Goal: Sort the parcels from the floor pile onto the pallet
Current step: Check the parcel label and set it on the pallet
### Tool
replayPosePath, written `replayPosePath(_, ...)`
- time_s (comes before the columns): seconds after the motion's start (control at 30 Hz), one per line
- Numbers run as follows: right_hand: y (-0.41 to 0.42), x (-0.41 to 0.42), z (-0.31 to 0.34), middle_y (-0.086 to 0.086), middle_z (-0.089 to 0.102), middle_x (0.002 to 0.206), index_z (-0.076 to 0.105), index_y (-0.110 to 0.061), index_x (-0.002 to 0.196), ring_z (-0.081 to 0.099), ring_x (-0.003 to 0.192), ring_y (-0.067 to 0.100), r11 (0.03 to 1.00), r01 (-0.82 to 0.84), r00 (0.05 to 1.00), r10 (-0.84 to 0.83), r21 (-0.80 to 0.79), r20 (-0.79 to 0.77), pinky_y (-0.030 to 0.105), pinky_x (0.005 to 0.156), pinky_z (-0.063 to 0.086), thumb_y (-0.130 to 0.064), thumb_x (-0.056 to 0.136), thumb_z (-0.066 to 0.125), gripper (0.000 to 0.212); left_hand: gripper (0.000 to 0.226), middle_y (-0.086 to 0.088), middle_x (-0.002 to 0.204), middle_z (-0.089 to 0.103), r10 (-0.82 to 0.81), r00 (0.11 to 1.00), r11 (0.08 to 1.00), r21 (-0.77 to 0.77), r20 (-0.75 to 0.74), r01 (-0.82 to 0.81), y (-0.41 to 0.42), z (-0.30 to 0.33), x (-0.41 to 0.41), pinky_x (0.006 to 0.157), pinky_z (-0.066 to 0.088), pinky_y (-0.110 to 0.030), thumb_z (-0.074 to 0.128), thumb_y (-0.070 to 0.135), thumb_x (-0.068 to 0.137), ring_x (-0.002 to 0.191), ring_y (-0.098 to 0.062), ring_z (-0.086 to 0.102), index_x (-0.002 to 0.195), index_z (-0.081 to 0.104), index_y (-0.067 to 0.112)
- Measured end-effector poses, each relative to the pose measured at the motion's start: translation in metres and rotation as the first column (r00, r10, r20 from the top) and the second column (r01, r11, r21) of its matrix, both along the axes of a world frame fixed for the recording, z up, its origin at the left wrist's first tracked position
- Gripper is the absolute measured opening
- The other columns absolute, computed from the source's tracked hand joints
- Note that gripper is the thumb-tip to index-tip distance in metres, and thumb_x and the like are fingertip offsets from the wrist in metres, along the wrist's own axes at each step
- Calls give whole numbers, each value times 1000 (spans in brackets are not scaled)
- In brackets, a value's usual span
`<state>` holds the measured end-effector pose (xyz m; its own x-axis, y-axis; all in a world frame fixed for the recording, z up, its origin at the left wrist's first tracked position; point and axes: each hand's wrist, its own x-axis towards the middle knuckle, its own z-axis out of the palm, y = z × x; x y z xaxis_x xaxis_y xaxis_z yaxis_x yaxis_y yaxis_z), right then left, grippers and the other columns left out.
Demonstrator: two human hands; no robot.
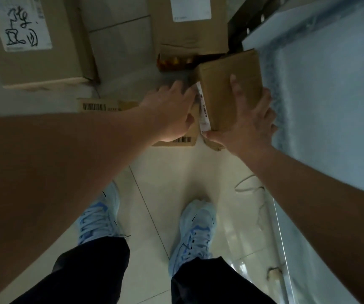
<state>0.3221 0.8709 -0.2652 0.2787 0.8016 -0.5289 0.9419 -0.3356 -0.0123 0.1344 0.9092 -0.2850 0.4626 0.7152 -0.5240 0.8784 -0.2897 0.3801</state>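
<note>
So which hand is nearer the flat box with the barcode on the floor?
Left. The left hand is directly over the flat barcode box; the right hand is beside it, gripping the small upright parcel.

Plain brown cardboard parcel with a white label strip printed in black. At 9 o'clock of it, a flat brown box bearing black barcodes. At 11 o'clock, a tan carton whose white label carries black handwriting. Cream glossy floor tiles; pale blue surface at 3 o'clock. Light blue shoes; dark navy trousers.
</note>
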Motion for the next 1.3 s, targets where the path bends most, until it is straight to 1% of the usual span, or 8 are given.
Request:
replayPosePath(0.23, -13, 5, 24, 14, 3, 167, 0, -67, 154, 27, 143, 46, 994, 95, 992, -91, 46, -88, 64, 113, 28, -70, 63, 87, 127, 60, -18, 146, 43, -51, 989, 997, 51, -139, 59, -4, 13, -6, 119, 29, -55, 53, 50, 98, 143, -41, 35, 146, 41, 16)
replayPosePath(0.37, -23, -5, 63, 7, 8, 164, 9, -69, 152, 29, 142, 42, 949, 297, 940, -272, 104, -206, 65, 114, 31, -68, 61, 89, 121, 70, -20, 157, 33, -27, 989, 999, 27, -148, 32, -11, 52, -9, 123, 20, -54, 53, 47, 98, 153, -41, 19, 154, 30, 12)
replayPosePath(0.47, -28, -16, 99, 1, 16, 158, 13, -73, 148, 35, 138, 36, 849, 525, 800, -469, 57, -374, 65, 110, 40, -66, 55, 85, 117, 64, -20, 155, 35, 72, 992, 997, 1, -101, -72, -16, 93, -15, 120, 30, -52, 47, 41, 101, 149, -38, 30, 154, 29, 8)
replayPosePath(0.63, -27, -43, 170, -9, 33, 142, 29, -67, 148, 53, 124, 20, 690, 714, 464, -592, -117, -659, 28, 74, 54, -55, 57, 86, 108, 51, -13, 145, 48, 449, 887, 876, -249, 107, -413, -15, 171, -38, 94, 42, -36, 36, 39, 109, 126, -30, 52, 154, 33, 15)
replayPosePath(0.8, -4, -83, 249, -1, 64, 141, 35, -53, 151, 70, 119, 22, 684, 650, 155, -546, -331, -824, 51, 97, 60, -39, 63, 90, 105, 63, -4, 147, 55, 676, 680, 723, -436, 285, -537, -4, 263, -84, 102, 49, -41, 40, 43, 109, 123, -27, 60, 164, 12, 30)
replayPosePath(1.13, 51, -174, 446, -8, 78, 115, 39, -49, 150, 77, 99, 14, 854, 407, 77, -385, -323, -920, 36, 70, 63, -29, 90, 78, 74, 66, -2, 137, 59, 653, 604, 755, -331, 457, -566, 41, 496, -191, 83, 62, -46, 47, 40, 108, 103, -20, 69, 158, 7, 53)
replayPosePath(1.23, 56, -202, 524, -7, 74, 125, 36, -50, 153, 76, 104, 15, 904, 350, 148, -312, -246, -938, 47, 86, 63, -43, 92, 73, 71, 63, 5, 126, 63, 611, 565, 779, -295, 555, -553, 36, 578, -213, 73, 63, -30, 46, 30, 110, 95, -15, 73, 159, 12, 48)
replayPosePath(1.3, 53, -216, 581, -7, 71, 123, 35, -40, 155, 75, 96, 5, 947, 286, 214, -213, -148, -953, 34, 78, 64, -39, 100, 63, 62, 60, 8, 128, 63, 562, 594, 803, -208, 576, -558, 26, 634, -220, 66, 60, -19, 45, 28, 110, 93, -10, 70, 161, 16, 42)
